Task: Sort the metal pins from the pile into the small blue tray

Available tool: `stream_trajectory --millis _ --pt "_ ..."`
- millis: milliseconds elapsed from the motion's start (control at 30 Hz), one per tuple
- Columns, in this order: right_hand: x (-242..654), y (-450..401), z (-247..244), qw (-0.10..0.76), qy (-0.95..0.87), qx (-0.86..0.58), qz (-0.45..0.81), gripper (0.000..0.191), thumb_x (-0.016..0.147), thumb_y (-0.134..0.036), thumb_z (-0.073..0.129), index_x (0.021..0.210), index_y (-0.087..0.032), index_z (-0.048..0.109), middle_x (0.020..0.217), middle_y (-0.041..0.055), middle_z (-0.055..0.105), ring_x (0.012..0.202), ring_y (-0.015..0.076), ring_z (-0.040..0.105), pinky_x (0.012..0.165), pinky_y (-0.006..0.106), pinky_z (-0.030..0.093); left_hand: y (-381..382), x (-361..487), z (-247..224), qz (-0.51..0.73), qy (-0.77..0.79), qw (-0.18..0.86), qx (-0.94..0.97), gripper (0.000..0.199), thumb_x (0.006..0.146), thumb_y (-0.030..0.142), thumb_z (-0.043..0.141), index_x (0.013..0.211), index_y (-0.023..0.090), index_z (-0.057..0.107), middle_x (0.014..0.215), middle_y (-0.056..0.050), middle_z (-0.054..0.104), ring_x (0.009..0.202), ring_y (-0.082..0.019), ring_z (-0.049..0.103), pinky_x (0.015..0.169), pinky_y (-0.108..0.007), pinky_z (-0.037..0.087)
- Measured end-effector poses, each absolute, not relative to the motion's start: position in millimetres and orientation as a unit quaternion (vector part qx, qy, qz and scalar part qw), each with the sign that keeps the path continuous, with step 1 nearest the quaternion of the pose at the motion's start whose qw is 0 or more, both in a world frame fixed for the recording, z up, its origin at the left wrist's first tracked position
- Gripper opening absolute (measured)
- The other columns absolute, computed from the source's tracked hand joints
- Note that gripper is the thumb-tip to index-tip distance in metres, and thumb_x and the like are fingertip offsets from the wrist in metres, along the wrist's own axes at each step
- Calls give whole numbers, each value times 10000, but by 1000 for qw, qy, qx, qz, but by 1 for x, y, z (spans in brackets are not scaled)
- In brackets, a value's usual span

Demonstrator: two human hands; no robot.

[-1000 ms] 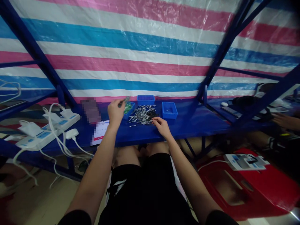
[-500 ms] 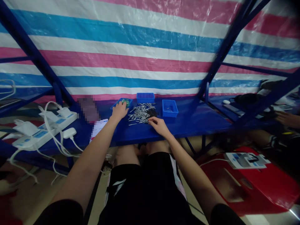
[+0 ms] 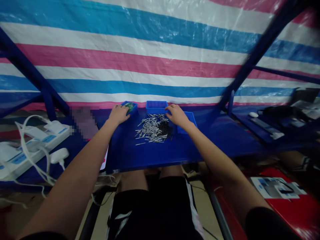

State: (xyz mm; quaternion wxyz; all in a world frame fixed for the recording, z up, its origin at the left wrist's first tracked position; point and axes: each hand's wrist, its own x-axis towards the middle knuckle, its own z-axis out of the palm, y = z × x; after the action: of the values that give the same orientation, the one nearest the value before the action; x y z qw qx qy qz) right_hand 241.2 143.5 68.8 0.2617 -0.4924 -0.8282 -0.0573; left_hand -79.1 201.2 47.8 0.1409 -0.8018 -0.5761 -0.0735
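My left hand [image 3: 119,114] is closed on the left side of a small blue bin [image 3: 135,108] that has green pieces inside. Its thumb lies at the near side and its fingers at the rim. At the right end of the middle blue bin [image 3: 156,107], my right hand [image 3: 176,115] has its curved fingers and thumb round the corner. In front of both hands lies a loose pile of thin silver metal rods [image 3: 150,129], with dark small pieces [image 3: 164,130] heaped at its right. A third blue bin [image 3: 191,117] is partly hidden behind my right wrist.
On the left, a white power strip [image 3: 32,146] carries plugs and cables beside a blurred-out object [image 3: 85,123]. Blue frame bars [image 3: 260,50] stand at both sides before a striped sheet [image 3: 150,60]. A red box [image 3: 297,210] is at lower right.
My right hand has moved from the pile up to the middle bin's right end. The left bin has turned under my left hand. My view has shifted a little.
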Motion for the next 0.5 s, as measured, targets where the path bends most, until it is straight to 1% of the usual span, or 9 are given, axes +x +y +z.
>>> stream_trajectory --millis 67,133,200,233,267,333,433,500 --pt "241 173 68 219 -840 -490 -78 333 784 -212 537 1106 -136 570 1089 149 542 990 258 492 843 376 389 201 -83 54 -58 -582 131 -800 374 736 377 548 1044 168 586 1043 -174 590 1064 -344 473 910 -475 288" --pt "239 196 64 165 -856 -482 -91 367 765 -207 565 1124 -133 560 1108 160 540 984 263 503 825 363 396 196 -79 62 -64 -582 142 -798 435 725 365 562 1103 150 563 1096 -185 560 1084 -355 452 909 -474 294" --pt "236 211 59 105 -868 -477 -93 336 770 -169 549 1103 -130 571 1066 161 572 945 251 530 787 335 404 186 -68 68 -117 -557 158 -807 485 772 365 498 1200 136 497 1206 -184 493 1139 -342 410 937 -455 285" --pt "236 217 57 79 -871 -477 -91 316 778 -136 523 1088 -128 577 1027 158 592 914 240 546 763 320 406 182 -61 69 -134 -538 150 -818 464 807 366 446 1212 143 490 1222 -168 485 1146 -320 411 951 -434 283" --pt "235 221 54 60 -872 -478 -88 309 782 -99 491 1077 -127 580 988 154 610 883 229 559 739 308 406 178 -54 68 -137 -520 128 -833 440 830 373 406 1192 148 511 1198 -153 506 1127 -299 433 955 -414 291" --pt "237 227 50 47 -871 -482 -82 338 772 -38 447 1068 -128 582 937 146 631 841 217 576 710 299 403 174 -41 59 -127 -493 64 -858 437 846 410 374 1143 146 557 1120 -142 561 1070 -276 486 941 -383 321" --pt "242 232 45 56 -877 -473 -67 387 729 4 455 1064 -140 585 953 133 639 850 217 583 720 305 403 177 -30 37 -137 -508 -29 -850 501 853 454 354 1159 111 553 1126 -166 574 1051 -271 515 910 -364 366" --pt "247 230 42 61 -886 -457 -54 418 700 20 474 1065 -151 585 983 123 636 877 218 580 741 309 406 181 -25 22 -138 -504 -67 -850 503 865 449 332 1134 96 570 1125 -170 583 1048 -267 526 909 -362 376"
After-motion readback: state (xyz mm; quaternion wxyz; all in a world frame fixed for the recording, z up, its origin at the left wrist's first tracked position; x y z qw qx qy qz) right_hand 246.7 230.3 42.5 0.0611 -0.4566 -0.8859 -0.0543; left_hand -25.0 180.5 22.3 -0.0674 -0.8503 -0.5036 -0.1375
